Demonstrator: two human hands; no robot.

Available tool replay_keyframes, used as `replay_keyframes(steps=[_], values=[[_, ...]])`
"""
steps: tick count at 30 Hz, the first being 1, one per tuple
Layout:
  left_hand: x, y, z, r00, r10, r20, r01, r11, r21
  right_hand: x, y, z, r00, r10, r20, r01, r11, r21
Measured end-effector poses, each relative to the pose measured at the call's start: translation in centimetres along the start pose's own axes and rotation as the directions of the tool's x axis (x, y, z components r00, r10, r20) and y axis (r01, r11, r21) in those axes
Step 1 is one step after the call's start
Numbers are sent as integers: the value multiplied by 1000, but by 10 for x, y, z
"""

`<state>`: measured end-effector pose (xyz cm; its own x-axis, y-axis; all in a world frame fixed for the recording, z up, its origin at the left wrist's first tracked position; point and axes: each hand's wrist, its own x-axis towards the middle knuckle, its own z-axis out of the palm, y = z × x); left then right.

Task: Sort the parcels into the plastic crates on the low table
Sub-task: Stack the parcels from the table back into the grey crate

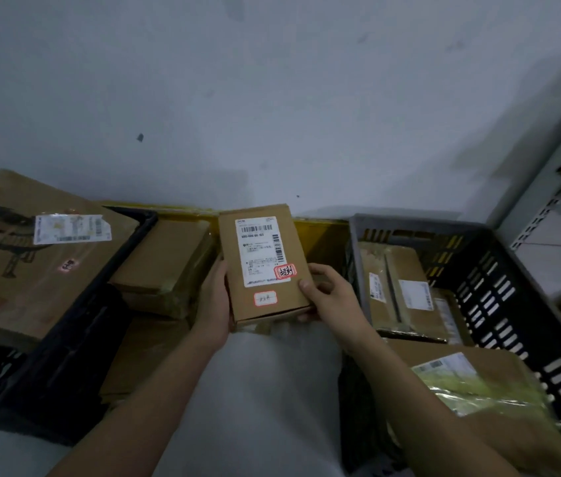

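I hold a small brown cardboard parcel (265, 263) upright in front of me, its white shipping label and two red-edged stickers facing me. My left hand (215, 297) grips its left edge and my right hand (330, 294) grips its lower right corner, thumb on the front. A dark plastic crate (499, 280) on the right holds several labelled parcels. Another dark crate (76, 321) on the left carries a large cardboard box (31, 256) with a label on top.
Flat brown parcels (165, 259) are stacked between the two crates, behind my left hand. A white bag (261, 390) lies under my forearms. A grey wall rises behind, and a metal shelf upright (543, 215) stands at the right edge.
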<state>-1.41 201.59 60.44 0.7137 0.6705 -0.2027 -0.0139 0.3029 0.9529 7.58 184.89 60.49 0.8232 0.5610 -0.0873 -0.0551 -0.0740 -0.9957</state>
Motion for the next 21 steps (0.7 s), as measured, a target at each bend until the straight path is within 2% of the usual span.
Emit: replay_keyframes(steps=[6, 11, 13, 15, 18, 21], values=[[-7, -6, 42, 997, -37, 73, 37, 999, 0, -1, -11, -47, 985, -46, -167, 44, 999, -11], [-18, -21, 95, 986, -112, 125, 88, 979, 186, -2, -12, -102, 934, -33, -356, 49, 998, 35], [-25, -26, 118, 975, -105, 196, 36, 945, 325, -5, -7, -127, 915, -34, -401, 52, 998, 35], [-28, -34, 141, 953, -67, 297, -85, 877, 472, -8, 1, -154, 892, -16, -453, 37, 999, 36], [-32, -47, 171, 912, -41, 407, -221, 788, 575, -15, 18, -192, 823, 23, -568, 4, 999, 46], [-38, -58, 193, 906, -72, 418, -257, 690, 677, -24, 31, -224, 739, 42, -672, -29, 999, 31]])
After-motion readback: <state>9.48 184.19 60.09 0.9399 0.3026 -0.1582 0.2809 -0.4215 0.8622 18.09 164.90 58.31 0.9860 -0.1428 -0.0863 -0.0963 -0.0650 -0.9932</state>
